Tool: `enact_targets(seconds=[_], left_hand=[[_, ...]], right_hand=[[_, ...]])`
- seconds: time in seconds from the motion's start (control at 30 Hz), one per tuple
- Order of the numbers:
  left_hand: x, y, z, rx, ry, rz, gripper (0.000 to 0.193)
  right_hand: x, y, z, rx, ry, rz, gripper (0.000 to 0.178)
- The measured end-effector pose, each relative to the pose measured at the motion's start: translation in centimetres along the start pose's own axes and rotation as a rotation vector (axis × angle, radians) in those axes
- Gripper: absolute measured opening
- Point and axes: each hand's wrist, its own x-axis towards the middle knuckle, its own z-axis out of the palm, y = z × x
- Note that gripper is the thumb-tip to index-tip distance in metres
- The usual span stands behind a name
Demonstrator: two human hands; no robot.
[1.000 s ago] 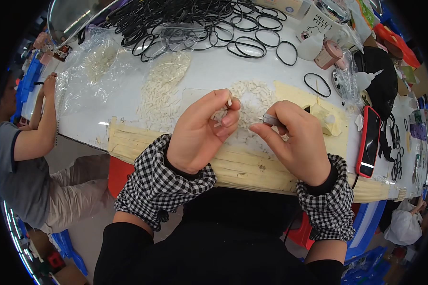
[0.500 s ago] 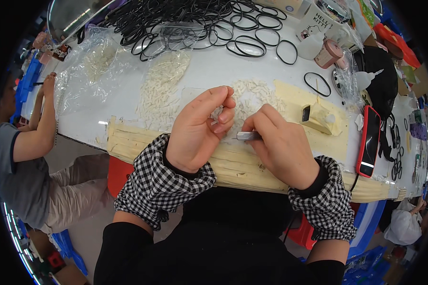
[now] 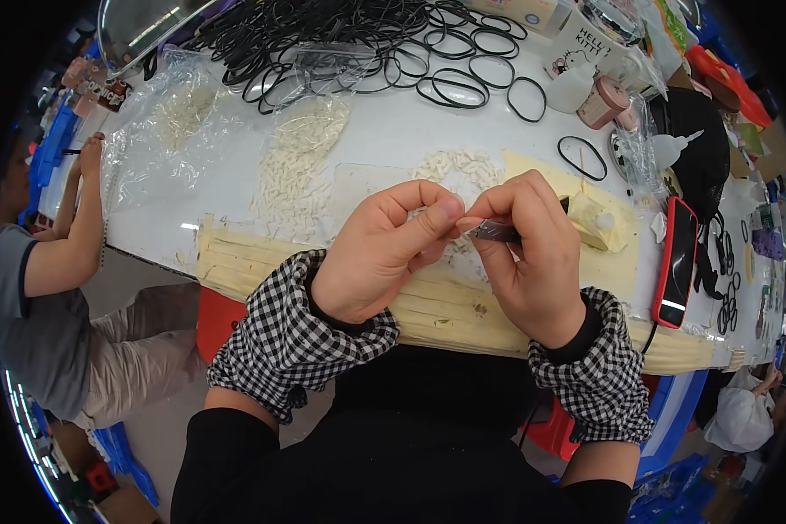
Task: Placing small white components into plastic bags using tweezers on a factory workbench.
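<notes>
Both of my hands meet above the table's front edge, fingertips nearly touching. My left hand (image 3: 380, 249) is closed in a pinch of thumb and forefinger; whatever lies between them is too small to make out. In my right hand (image 3: 537, 258) a small flat metal tool (image 3: 498, 230), blade-like in shape, is gripped, while the tips of thumb and forefinger reach toward the left thumb. Behind the hands lies a pile of small white pieces (image 3: 457, 164), partly hidden by them. A larger heap of similar white pieces (image 3: 290, 179) spreads to the left.
Clear plastic bags (image 3: 179, 122) lie at the back left, beneath tangled black loops (image 3: 323, 39). A yellow tape-wrapped block (image 3: 596, 223) sits right of my hands, near a red-cased phone (image 3: 678, 262). Squeeze bottles (image 3: 572, 86) stand back right. Another person (image 3: 52, 288) sits at left.
My left hand has turned from palm-up, loosely curled, to a pinch. My right hand has risen and turned with the metal tool, bringing its fingertips to the left ones.
</notes>
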Motion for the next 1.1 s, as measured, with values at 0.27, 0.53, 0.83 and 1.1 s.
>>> enact_targets(seconds=[0.27, 0.53, 0.83, 1.1], left_hand=[[-0.08, 0.12, -0.40, -0.128, -0.037, -0.035, 0.019], [0.01, -0.01, -0.44, -0.115, -0.093, -0.025, 0.025], [0.01, -0.18, -0.68, -0.184, -0.127, -0.005, 0.016], [0.07, -0.28, -0.69, -0.170, -0.138, 0.016, 0.016]], right_hand=[[0.44, -0.33, -0.86, -0.123, -0.087, -0.005, 0.030], [0.02, -0.04, -0.52, -0.204, -0.105, 0.031, 0.037], [0.03, -0.14, -0.61, -0.178, -0.137, 0.049, 0.036], [-0.03, -0.19, -0.73, -0.194, -0.152, 0.038, 0.035]])
